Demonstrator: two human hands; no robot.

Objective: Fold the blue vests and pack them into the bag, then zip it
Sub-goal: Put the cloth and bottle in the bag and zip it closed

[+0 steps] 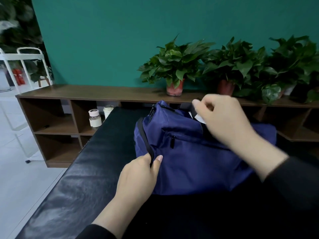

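Two hands on the bag (186, 152), which sits on the black table (77, 178). Your left hand (138, 175) pinches its strap (145, 140). Your right hand (222, 118) curls over the top, blurred; what it holds cannot be told. No vests visible.

The right hand (222, 121), blurred, hides the bag's (186, 152) top zipper.

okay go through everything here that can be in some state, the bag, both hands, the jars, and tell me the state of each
Bag: upright on the black table, front pocket zipped.
Left hand: grips the bag's black strap.
Right hand: fingers curled at the bag's top; what they hold is unclear.
Two jars: lids on, shelved.
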